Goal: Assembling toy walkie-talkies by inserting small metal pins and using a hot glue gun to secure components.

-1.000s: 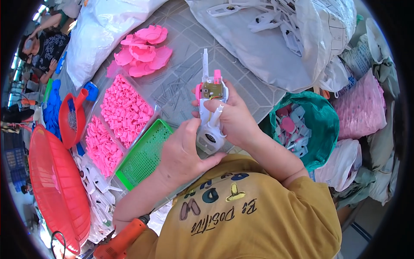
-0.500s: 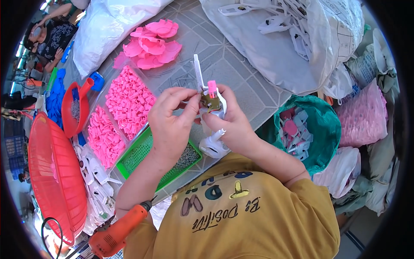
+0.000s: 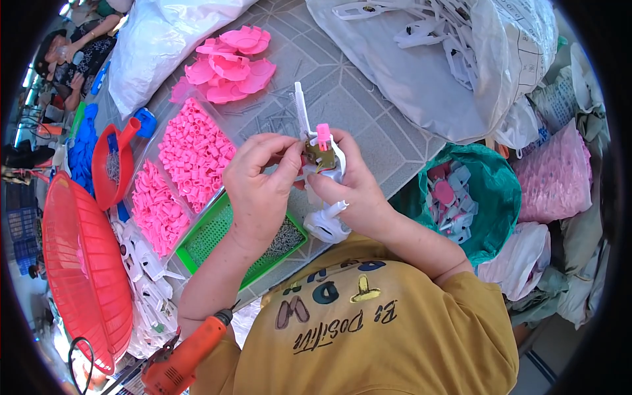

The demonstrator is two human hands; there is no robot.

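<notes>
My right hand [image 3: 359,187] is closed around a white plastic housing [image 3: 340,160], with a long toothed white strip [image 3: 301,108] sticking up from it. Inside the housing sits a green-brown circuit board [image 3: 318,157] with thin red and yellow wires, and a small pink plastic piece [image 3: 323,133] stands at its top. My left hand [image 3: 260,181] pinches at the board's left edge, thumb against forefinger; whatever lies between those fingertips is too small to make out. Just below my hands, a rounded white plastic part [image 3: 327,226] with a peg hangs or rests near the table edge.
Small pink parts [image 3: 194,155] fill clear trays beside a green basket [image 3: 214,234] of screws. Pink shell pieces [image 3: 230,66] lie farther back. An orange power screwdriver [image 3: 187,355] is by my left arm, a green bag [image 3: 500,197] of parts at right. Another person [image 3: 85,56] sits far left.
My hands stay nearly in place, the left fingertips still at the board. The orange screwdriver has shifted slightly right and down in the view.
</notes>
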